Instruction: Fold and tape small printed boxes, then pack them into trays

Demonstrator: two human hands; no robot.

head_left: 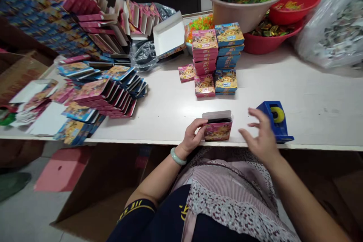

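A small pink box (217, 131) stands upright at the table's front edge, its top flap raised and its inside dark. My left hand (193, 135) grips the box's left side between thumb and fingers. To the right of the box my right hand (261, 136) is raised with its fingers apart, slightly blurred and holding nothing. Just beyond it sits a blue tape dispenser (276, 121) with a yellow roll. Behind the box, stacks of pink boxes (204, 45) and blue boxes (229, 34) rise side by side.
Piles of open pink boxes (96, 92) and blue boxes lie on the table (164, 106) at left. A white open carton (170, 34) leans behind. At back right are a pale tub (241, 11), red basins (297, 3) and a clear plastic bag (334, 34).
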